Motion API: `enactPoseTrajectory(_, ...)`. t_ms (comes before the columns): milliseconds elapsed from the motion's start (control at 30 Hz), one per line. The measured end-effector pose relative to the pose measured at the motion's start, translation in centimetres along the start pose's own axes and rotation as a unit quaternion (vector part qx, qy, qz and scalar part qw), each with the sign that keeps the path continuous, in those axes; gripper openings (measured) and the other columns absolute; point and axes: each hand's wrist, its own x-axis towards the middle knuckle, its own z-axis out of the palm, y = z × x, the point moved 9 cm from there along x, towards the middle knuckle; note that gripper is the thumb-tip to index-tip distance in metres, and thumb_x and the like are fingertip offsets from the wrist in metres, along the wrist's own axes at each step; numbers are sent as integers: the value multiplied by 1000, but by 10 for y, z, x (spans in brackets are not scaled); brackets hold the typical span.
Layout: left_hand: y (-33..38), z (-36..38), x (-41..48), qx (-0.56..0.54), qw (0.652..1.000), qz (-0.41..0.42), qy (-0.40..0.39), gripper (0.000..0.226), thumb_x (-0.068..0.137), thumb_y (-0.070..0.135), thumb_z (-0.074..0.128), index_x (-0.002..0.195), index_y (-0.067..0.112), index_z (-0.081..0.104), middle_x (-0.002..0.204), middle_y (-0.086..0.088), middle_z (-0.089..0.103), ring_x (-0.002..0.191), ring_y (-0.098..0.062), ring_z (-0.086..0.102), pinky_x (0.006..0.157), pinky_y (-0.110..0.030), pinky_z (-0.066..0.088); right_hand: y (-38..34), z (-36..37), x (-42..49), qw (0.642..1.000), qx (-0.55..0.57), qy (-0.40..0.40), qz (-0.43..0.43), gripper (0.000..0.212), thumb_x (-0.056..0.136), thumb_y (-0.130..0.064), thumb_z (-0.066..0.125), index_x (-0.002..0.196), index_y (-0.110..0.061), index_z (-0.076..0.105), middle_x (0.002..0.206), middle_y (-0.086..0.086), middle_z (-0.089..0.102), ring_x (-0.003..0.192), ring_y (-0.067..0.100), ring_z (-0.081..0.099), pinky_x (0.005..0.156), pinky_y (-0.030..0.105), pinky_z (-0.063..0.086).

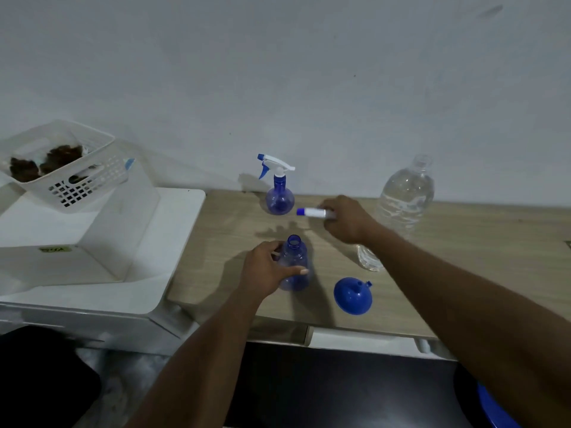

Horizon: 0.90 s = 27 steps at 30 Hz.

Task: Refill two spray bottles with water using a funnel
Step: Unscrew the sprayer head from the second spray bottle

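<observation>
An open blue spray bottle (295, 257), its top removed, stands near the middle of the wooden table (463, 242). My left hand (267, 270) grips its body. My right hand (347, 219) holds the removed white and blue spray head (312, 212) low over the table, just right of the second blue spray bottle (279, 196), which still carries its trigger head. A blue funnel (352, 295) lies mouth down near the front edge. A large clear water bottle (404, 205) without a cap stands at the right, partly behind my right forearm.
A white plastic basket (80, 193) with dark items sits on a white unit (129, 273) to the left of the table. A grey wall rises right behind the table. A blue object (494, 409) shows at the bottom right, below the table edge.
</observation>
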Motion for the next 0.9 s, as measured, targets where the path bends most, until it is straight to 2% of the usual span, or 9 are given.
enactPoseTrajectory(100,1,-2,-3,5,1000,11,1,65,49,49,97,104,27,71,95,11,71,87,-5,66,76,-23,54,27,43,-9,1000,4,-18,1,29,81,0,65,105,-15,72,110,12,60,95,28,61,78,32,47)
enactPoseTrajectory(233,1,-4,-5,12,1000,18,-9,65,52,48,97,108,26,70,95,15,68,86,-3,64,72,-12,47,50,70,-13,998,-17,-52,30,38,81,-3,71,115,-17,65,128,6,45,108,24,54,91,31,47)
enactPoseTrajectory(300,1,-4,-5,9,1000,18,-10,67,53,46,97,110,25,70,96,14,68,87,-2,64,71,-10,45,55,81,-15,995,-27,-90,35,40,82,-14,75,120,-14,63,129,6,42,111,24,53,93,31,46)
enactPoseTrajectory(400,1,-3,-5,17,1000,19,-12,67,53,48,96,110,26,69,99,11,69,88,-2,63,74,-14,48,56,92,-16,991,-17,-126,50,49,80,-28,80,121,-11,60,127,5,37,109,24,51,92,31,45)
enactPoseTrajectory(500,1,-3,-4,19,1000,14,-12,68,53,49,96,111,25,69,98,13,68,87,0,63,73,-12,46,60,99,-15,988,-41,-134,59,47,84,-29,75,123,-10,58,128,5,36,108,26,53,94,36,47)
enactPoseTrajectory(567,2,-3,-5,19,1000,16,-14,65,54,46,96,110,26,68,95,16,66,86,1,62,73,-9,45,64,102,-15,987,-74,-133,56,40,88,-19,70,125,-10,57,131,6,38,109,29,55,96,39,48)
enactPoseTrajectory(700,1,-2,-4,21,1000,16,-15,75,54,48,96,118,22,68,104,10,68,93,-7,64,80,-20,52,73,106,-17,984,-92,-138,69,44,88,-9,66,131,-10,56,135,10,41,114,31,55,98,37,47)
enactPoseTrajectory(833,1,-1,-3,22,999,20,-19,74,54,50,95,118,22,68,103,10,69,94,-7,64,81,-21,53,63,92,-23,987,-130,-79,59,43,87,-23,66,127,-15,54,129,11,45,112,29,52,92,40,50)
enactPoseTrajectory(900,1,-1,-2,20,1000,17,-18,76,53,51,95,118,22,69,105,10,69,95,-8,65,83,-23,54,54,89,-33,981,-169,-85,50,47,84,-32,67,126,-18,53,126,10,48,111,27,53,89,40,51)
